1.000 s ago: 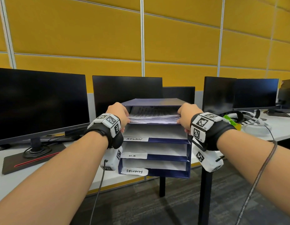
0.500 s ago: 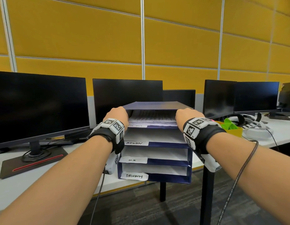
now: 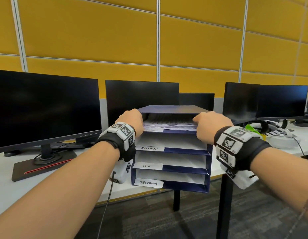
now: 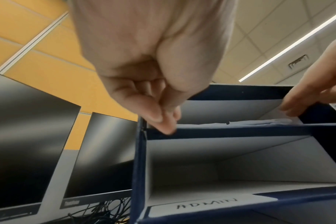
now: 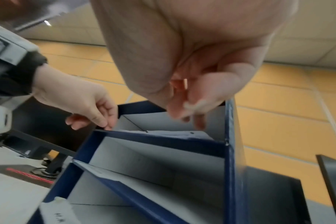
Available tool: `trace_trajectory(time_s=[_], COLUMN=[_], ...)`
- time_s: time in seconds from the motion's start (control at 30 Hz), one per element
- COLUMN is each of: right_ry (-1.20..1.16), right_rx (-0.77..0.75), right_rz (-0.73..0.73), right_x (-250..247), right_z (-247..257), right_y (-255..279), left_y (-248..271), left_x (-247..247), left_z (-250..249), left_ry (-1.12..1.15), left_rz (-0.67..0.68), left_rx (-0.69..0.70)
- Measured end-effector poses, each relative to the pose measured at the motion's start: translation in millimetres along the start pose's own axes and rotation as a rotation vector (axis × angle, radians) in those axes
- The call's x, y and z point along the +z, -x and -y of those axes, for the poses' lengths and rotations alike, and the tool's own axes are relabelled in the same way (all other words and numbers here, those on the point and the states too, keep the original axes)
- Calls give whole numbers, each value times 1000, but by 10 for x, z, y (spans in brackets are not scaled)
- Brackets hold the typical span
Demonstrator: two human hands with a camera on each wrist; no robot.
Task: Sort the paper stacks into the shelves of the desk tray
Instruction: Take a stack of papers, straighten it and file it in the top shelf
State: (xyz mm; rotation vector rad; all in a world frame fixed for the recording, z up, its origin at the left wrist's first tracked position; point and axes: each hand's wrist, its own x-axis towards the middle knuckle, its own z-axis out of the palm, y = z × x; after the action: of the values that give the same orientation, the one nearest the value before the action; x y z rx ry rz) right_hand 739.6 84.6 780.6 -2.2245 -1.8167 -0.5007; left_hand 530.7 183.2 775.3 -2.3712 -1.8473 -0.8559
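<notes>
The paper stack (image 3: 168,124) lies in the top shelf of the tray (image 3: 184,186) at the table's front edge; left hand (image 3: 132,120) and right hand (image 3: 210,125) fingers curl loosely at its front corners, grip undeterminable.

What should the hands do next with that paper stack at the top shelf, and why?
Probably draw both hands back out. The paper stack already lies inside the top shelf of the desk tray, its front edge about level with the shelf lip. The left hand and right hand sit at its front corners, fingers loosely curled, seemingly not pinching it.
</notes>
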Motion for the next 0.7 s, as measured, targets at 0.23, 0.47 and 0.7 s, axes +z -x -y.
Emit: trace_trajectory(time_s=[0.23,0.47,0.7], right_ry=[42,36,-84], right_rx=[-47,-36,37], right_rz=[161,181,137], right_x=[-41,-8,-3], right_z=[126,148,95], right_y=[29,-17,-48], left_y=[72,121,124], left_x=[21,20,-4], left_z=[-32,14,-18], left_ry=[14,47,38], left_rz=[161,228,211], left_rx=[52,54,23])
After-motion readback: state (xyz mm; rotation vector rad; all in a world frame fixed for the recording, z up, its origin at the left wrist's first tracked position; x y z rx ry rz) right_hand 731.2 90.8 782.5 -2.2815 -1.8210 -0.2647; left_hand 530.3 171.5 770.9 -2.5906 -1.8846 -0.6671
